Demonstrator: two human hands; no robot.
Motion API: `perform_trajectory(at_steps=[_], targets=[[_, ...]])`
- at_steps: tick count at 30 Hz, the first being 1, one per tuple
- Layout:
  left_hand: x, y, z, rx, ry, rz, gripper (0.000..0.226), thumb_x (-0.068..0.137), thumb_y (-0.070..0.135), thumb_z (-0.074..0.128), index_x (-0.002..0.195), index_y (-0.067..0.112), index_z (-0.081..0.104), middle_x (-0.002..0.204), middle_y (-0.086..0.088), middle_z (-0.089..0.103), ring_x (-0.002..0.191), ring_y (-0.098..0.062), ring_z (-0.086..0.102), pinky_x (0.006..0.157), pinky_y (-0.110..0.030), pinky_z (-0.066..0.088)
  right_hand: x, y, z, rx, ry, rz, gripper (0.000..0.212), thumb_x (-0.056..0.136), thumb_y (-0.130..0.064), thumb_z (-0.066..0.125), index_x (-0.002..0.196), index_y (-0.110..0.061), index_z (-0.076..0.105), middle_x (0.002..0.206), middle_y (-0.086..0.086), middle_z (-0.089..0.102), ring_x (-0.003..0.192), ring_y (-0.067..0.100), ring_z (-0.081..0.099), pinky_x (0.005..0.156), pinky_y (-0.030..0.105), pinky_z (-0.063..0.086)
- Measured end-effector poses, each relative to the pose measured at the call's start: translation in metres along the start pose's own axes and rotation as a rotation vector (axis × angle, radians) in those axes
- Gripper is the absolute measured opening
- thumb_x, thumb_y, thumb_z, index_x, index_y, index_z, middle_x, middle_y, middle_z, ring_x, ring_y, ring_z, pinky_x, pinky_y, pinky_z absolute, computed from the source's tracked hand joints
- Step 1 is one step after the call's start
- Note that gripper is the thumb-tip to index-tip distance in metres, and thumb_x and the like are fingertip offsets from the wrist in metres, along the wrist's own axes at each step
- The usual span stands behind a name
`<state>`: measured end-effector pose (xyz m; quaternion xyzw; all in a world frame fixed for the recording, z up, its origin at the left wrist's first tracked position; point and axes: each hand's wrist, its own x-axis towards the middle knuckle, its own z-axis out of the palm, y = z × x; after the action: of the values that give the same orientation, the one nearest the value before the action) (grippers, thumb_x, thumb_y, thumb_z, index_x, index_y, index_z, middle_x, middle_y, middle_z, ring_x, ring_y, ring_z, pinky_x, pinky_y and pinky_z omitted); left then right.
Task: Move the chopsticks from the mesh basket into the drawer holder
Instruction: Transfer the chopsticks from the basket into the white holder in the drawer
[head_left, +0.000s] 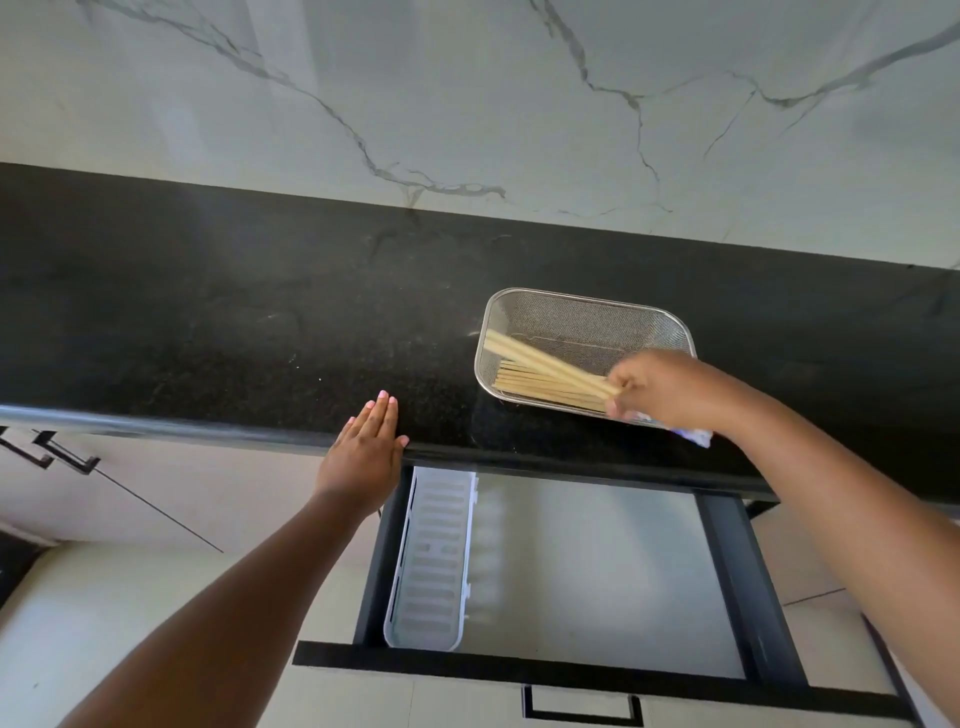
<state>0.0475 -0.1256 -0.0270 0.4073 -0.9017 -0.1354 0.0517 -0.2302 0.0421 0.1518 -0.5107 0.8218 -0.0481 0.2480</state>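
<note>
Chopsticks fill mesh basket, right hand gripping some; holder empty, left hand flat.

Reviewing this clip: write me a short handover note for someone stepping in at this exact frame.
Left hand: open, flat on the black counter edge, holding nothing.
Right hand: closed on a few chopsticks, their far ends tilted up inside the mesh basket.
More chopsticks lie flat on the basket floor.
The drawer is open; the white holder at its left side looks empty.
Done: drawer opened, first bunch gripped.
Left: carry that bunch to the holder, then the remaining chopsticks.
</note>
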Motion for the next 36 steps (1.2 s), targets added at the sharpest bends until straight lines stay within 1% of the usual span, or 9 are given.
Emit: perform_trajectory(at_steps=[2,4,8,11,17,23,25,29,36], targets=[[0.001,0.001,0.0,0.004,-0.012,-0.006,0.057,0.103,0.033,0.023,0.152,0.008,0.009,0.161,-0.007,0.005,0.148,-0.021,0.004,0.119,-0.034,0.005,-0.026,-0.006,0.01,0.101,-0.146,0.018,0.008,0.085,-0.016,0.066,0.088,-0.011,0.073,0.076,-0.004,0.073,0.062,0.003,0.064,0.062,0.022,0.045],[0.001,0.001,-0.001,0.011,-0.024,-0.01,0.058,0.103,0.034,0.023,0.152,0.008,0.007,0.161,-0.007,0.004,0.148,-0.021,0.003,0.119,-0.034,0.005,-0.041,-0.009,0.026,0.103,-0.284,0.038,0.01,0.085,-0.016,0.065,0.084,-0.014,0.074,0.073,-0.004,0.072,0.047,-0.007,0.054,0.048,0.014,0.039],[0.001,0.001,-0.001,0.022,-0.033,-0.014,0.057,0.103,0.034,0.021,0.152,0.009,0.006,0.161,-0.007,0.003,0.148,-0.021,0.003,0.119,-0.034,0.005,-0.045,-0.014,0.087,0.247,-0.604,0.15,0.012,0.09,-0.014,0.062,0.092,-0.009,0.072,0.088,0.005,0.075,0.071,0.007,0.068,0.061,0.018,0.052],[0.0,0.002,-0.001,0.017,-0.032,-0.02,0.057,0.103,0.033,0.022,0.152,0.008,0.007,0.161,-0.007,0.003,0.148,-0.021,0.003,0.12,-0.035,0.006,-0.026,-0.029,0.141,0.46,-0.687,0.314,0.02,0.092,-0.011,0.06,0.103,0.005,0.065,0.084,0.007,0.07,0.076,0.017,0.068,0.068,0.025,0.057],[0.001,0.001,-0.002,0.027,-0.029,-0.023,0.058,0.103,0.035,0.021,0.152,0.01,0.005,0.161,-0.006,0.002,0.148,-0.02,0.002,0.119,-0.033,0.004,0.029,-0.074,0.221,0.835,-0.634,0.575,0.015,0.097,-0.007,0.052,0.082,-0.002,0.055,0.079,0.01,0.063,0.068,0.016,0.062,0.077,0.032,0.055],[0.0,0.0,0.001,0.023,0.004,-0.026,0.057,0.103,0.034,0.022,0.152,0.011,0.005,0.161,-0.005,0.003,0.148,-0.019,0.002,0.118,-0.032,0.004,0.072,-0.1,0.276,0.965,-0.464,0.666,0.013,0.094,-0.004,0.052,0.101,0.005,0.059,0.078,0.016,0.062,0.066,0.021,0.063,0.07,0.034,0.054],[0.001,0.0,0.001,0.035,0.009,-0.026,0.057,0.103,0.035,0.021,0.152,0.011,0.005,0.161,-0.005,0.003,0.148,-0.019,0.002,0.119,-0.032,0.005,0.077,-0.104,0.292,0.979,-0.374,0.671,0.014,0.09,-0.003,0.057,0.1,0.005,0.062,0.081,0.016,0.065,0.066,0.023,0.066,0.064,0.033,0.056],[0.002,0.0,0.002,0.044,-0.005,-0.031,0.057,0.103,0.036,0.02,0.152,0.013,0.003,0.161,-0.003,0.001,0.148,-0.018,0.001,0.119,-0.032,0.004,0.076,-0.11,0.316,0.877,-0.221,0.666,0.029,0.081,-0.009,0.064,0.107,0.003,0.058,0.102,0.017,0.07,0.089,0.027,0.07,0.081,0.037,0.058],[-0.001,0.001,0.005,0.025,0.031,-0.024,0.057,0.103,0.035,0.021,0.153,0.013,0.005,0.161,-0.003,0.003,0.148,-0.017,0.0,0.117,-0.03,0.001,0.065,-0.11,0.326,0.761,-0.176,0.653,0.028,0.088,-0.016,0.061,0.113,-0.004,0.055,0.112,0.015,0.066,0.098,0.026,0.067,0.077,0.032,0.057]])
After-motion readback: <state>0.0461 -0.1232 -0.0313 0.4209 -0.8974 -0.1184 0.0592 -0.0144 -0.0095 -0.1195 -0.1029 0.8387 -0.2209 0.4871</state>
